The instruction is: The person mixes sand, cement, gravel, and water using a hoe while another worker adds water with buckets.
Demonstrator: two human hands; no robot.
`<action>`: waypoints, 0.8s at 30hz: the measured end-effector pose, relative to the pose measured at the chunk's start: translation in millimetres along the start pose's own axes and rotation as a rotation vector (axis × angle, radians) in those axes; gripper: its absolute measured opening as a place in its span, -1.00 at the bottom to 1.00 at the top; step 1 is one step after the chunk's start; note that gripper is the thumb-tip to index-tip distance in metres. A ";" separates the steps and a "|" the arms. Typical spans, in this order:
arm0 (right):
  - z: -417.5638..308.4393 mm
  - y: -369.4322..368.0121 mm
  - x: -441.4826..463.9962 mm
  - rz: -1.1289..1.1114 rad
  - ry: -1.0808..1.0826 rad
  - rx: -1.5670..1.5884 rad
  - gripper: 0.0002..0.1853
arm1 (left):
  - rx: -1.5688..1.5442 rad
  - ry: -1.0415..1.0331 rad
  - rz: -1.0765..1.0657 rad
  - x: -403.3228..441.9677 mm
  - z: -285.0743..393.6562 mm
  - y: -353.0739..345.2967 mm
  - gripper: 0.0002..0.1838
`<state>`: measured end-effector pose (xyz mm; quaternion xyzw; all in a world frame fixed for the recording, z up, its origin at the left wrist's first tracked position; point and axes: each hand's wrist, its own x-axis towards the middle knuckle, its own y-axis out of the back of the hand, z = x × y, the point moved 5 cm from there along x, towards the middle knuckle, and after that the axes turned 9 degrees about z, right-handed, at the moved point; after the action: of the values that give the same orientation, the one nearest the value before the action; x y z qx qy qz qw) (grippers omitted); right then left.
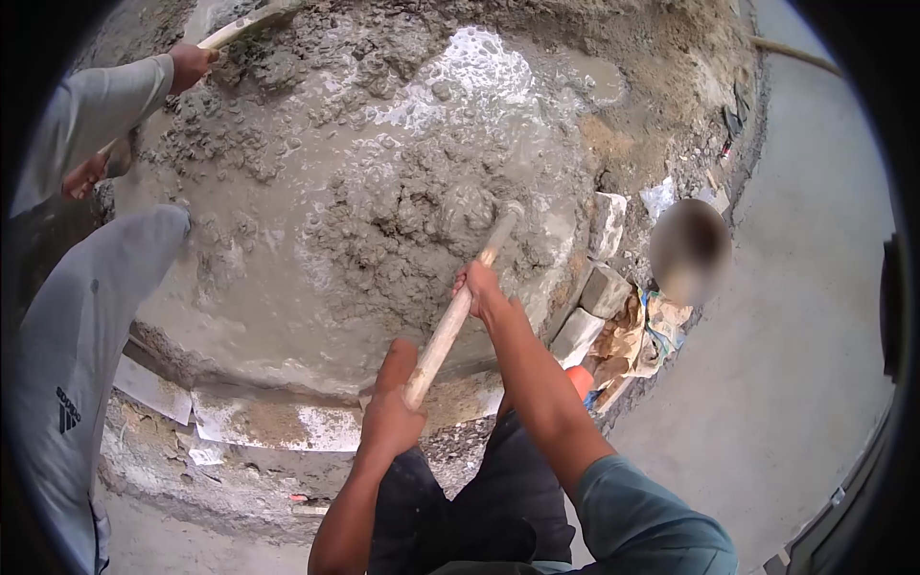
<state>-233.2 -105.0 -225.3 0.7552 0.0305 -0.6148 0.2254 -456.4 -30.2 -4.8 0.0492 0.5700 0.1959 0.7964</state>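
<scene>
My left hand [391, 422] is closed around the near end of a long wooden hoe handle [443, 345]. Farther up the same handle, my right hand [476, 286] grips it. The handle slants away from me to the upper right, and its mud-coated far end [514, 208] meets a lumpy heap of wet grey mortar [402, 230]. Mortar hides the blade. Around the heap spreads a wide pool of wet mix [254, 307], with pale watery foam [479, 67] at the back.
At left, a co-worker in grey trousers [81, 316] holds another wooden handle [251, 23]. A low edging of pale slabs [278, 426] borders the mix before me. Concrete blocks [606, 291] and torn paper sacks [623, 345] lie at right, beside smooth grey concrete [786, 316].
</scene>
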 end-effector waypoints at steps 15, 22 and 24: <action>224.8 -43.9 -224.0 -0.159 -0.150 0.213 -0.85 | 0.336 0.005 0.167 -134.0 -290.3 59.9 -0.77; -77.7 -21.9 -113.0 -0.168 0.371 0.211 -0.86 | -0.026 -0.258 0.170 65.5 -46.5 -21.0 -0.64; -174.6 -31.7 -58.0 -0.143 0.460 0.204 -0.91 | -0.050 -0.221 0.211 116.4 34.9 -28.3 -0.71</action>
<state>-97.8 2.8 -155.3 0.8898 0.0718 -0.4413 0.0911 -385.0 -8.3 -104.8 0.1100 0.4657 0.2861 0.8302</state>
